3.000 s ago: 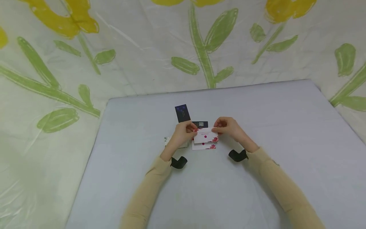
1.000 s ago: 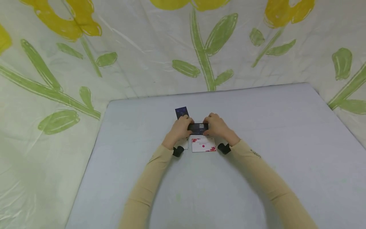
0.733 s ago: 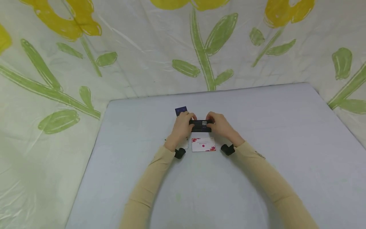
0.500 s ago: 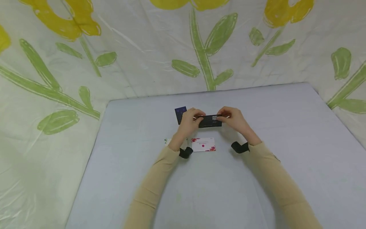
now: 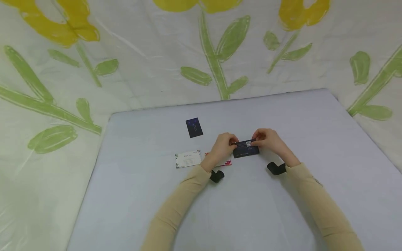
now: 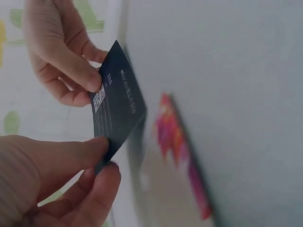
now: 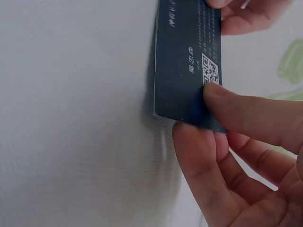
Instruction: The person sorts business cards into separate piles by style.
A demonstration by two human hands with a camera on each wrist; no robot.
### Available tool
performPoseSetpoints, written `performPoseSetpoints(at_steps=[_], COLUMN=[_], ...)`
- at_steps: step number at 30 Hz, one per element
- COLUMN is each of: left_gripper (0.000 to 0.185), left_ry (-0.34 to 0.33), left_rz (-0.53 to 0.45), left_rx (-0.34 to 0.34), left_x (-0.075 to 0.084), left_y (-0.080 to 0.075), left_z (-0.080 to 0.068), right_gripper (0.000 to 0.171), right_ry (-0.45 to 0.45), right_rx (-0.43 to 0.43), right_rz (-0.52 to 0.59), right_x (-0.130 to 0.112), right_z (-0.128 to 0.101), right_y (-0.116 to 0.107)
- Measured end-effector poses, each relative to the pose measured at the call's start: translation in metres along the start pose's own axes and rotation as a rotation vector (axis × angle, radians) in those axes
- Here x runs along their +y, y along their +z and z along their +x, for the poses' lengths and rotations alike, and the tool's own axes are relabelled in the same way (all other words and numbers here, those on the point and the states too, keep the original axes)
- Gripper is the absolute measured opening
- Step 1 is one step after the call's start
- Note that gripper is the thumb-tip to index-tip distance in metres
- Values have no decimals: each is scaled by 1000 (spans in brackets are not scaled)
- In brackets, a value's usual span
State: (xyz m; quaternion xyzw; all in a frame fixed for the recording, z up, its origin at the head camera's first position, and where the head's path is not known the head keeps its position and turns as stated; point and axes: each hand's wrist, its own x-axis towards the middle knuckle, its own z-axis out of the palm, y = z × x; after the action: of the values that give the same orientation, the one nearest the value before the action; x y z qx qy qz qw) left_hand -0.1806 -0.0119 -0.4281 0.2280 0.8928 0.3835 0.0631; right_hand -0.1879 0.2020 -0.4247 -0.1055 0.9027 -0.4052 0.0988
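Two hands hold one dark card (image 5: 246, 149) between them, slightly above the grey table (image 5: 282, 216) near its middle. The left hand (image 5: 222, 149) pinches the card's left short end between thumb and forefinger; the right hand (image 5: 268, 140) pinches the right short end the same way, so the card spans the gap between both grips with its long edges running left to right. In the left wrist view the card (image 6: 118, 106) is tilted, its lower long edge close to the table surface (whether it touches cannot be told). The card is dark navy to black, rectangular, printed with small pale text lines and a white QR code near the right-hand grip, as the right wrist view shows (image 7: 187, 61). Just left of the left hand, partly hidden by it, lies a white card with pink flowers (image 5: 226, 162); further left lies a white card with text (image 5: 187, 159). A dark blue card (image 5: 193, 127) lies flat further away, to the left.
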Motion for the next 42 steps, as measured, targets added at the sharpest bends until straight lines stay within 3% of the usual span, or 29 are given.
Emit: performPoseSetpoints(at_steps=[7, 12, 20, 22, 26, 32, 37, 42], left_gripper=[12, 10, 7, 9, 15, 28, 29, 31], left_ry=[-44, -64, -38, -14, 28, 30, 3, 16], left_rz=[147, 208, 297, 272, 193, 163, 237, 316], left_rx=[-7, -10, -8, -17, -33, 30, 50, 0], left_x=[1, 3, 6, 4, -7, -37, -66, -87], left_y=[9, 11, 10, 6, -14, -67, -107, -127], left_z=[-3, -1, -1, -3, -7, -9, -4, 8], right_gripper=[12, 12, 10, 12, 16, 19, 21, 27], right_ry=[-67, -53, -24, -16, -11, -76, -113, -103], right_rx=[24, 11, -65, -82, -98, -45, -78, -98], right_rz=[-185, -297, -438, -458, -475, -371, -318, -312], right_x=[-7, -16, -28, -32, -45, -79, -109, -131], right_z=[3, 2, 1, 2, 7, 27, 54, 81], right_y=[12, 13, 12, 10, 10, 26, 50, 77])
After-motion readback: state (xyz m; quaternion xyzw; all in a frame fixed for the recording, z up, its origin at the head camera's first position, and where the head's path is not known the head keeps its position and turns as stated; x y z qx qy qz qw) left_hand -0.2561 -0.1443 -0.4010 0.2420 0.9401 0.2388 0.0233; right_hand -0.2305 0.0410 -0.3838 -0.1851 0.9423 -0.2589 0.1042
